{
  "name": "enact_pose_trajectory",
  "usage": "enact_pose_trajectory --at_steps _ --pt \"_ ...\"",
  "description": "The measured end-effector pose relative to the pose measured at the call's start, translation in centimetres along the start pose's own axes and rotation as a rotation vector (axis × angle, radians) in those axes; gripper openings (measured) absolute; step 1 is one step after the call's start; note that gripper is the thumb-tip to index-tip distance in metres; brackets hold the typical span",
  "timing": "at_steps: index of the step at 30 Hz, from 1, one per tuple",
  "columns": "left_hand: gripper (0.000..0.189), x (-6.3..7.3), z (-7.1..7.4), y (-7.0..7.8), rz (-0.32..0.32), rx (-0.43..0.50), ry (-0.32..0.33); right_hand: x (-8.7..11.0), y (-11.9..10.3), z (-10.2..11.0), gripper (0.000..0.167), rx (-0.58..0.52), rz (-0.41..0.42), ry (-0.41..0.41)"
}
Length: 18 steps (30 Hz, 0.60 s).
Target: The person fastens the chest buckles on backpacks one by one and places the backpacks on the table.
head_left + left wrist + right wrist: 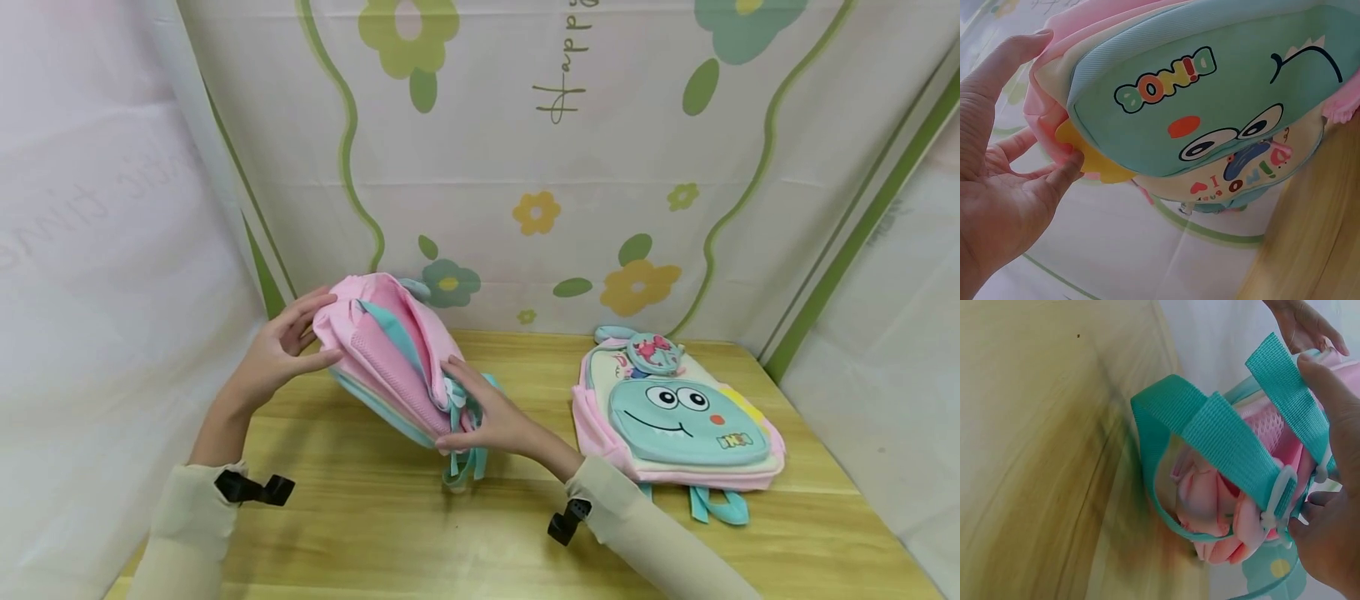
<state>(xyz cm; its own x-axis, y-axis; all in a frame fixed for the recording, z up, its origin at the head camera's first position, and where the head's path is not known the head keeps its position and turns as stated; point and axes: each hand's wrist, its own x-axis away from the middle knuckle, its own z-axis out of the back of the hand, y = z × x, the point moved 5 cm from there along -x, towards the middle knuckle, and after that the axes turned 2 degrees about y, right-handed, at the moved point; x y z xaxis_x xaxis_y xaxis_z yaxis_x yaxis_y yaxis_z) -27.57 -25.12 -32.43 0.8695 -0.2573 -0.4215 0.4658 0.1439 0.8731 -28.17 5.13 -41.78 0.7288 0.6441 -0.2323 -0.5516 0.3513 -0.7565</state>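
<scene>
A pink child's backpack (386, 367) is tilted up over the table, held between both hands. My left hand (266, 354) grips one end, thumb on one side and fingers on the other, beside a yellow spiked trim (1088, 153). At the opposite end, near the white strap buckles (1282, 494), my right hand (491, 417) holds the bag. Teal webbing straps (1229, 447) hang in a loop below it. The left wrist view shows the bag's teal front pocket (1147, 131), with a cartoon face and "DINO" lettering.
On the right of the wooden table (360, 533) lies a similar backpack (690, 425), face up, with a small round teal pouch (654, 353) on it. White flower-printed cloth (465, 167) walls in the back and both sides.
</scene>
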Motion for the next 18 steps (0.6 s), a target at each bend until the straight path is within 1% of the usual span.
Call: enact_pose_trajectory --at_steps 9,15,18 --pt "0.072 0.5 0.4 -0.2 0.017 -0.023 0.011 0.7 1.6 -0.1 0.120 -0.028 -0.007 -0.011" --pt "0.074 0.8 0.6 -0.5 0.035 -0.028 0.019 1.0 2.1 0.0 0.119 0.009 0.008 -0.006" --pt "0.074 1.0 0.8 -0.6 0.029 -0.021 0.014 0.9 2.4 0.1 0.119 0.024 0.006 -0.001"
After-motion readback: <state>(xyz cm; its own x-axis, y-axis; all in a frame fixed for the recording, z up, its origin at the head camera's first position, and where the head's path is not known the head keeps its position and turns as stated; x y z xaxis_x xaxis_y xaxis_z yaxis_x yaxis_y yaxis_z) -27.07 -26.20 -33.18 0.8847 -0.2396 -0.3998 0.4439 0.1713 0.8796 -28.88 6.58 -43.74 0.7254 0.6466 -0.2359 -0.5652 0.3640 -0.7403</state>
